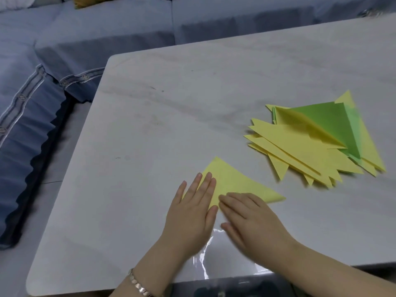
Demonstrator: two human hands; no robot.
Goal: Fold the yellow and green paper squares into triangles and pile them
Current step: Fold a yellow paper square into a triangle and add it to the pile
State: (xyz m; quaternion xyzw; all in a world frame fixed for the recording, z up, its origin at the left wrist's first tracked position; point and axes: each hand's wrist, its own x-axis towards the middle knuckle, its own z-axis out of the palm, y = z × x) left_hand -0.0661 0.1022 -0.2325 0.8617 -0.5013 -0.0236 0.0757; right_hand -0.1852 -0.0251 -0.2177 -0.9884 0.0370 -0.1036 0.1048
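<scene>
Filling the left and far side, a blue sofa borders the pale counter. Near its front edge, the left hand and right hand, fingers straight, press a folded yellow triangle flat. The yellow-green pile lies apart, farther right.
</scene>
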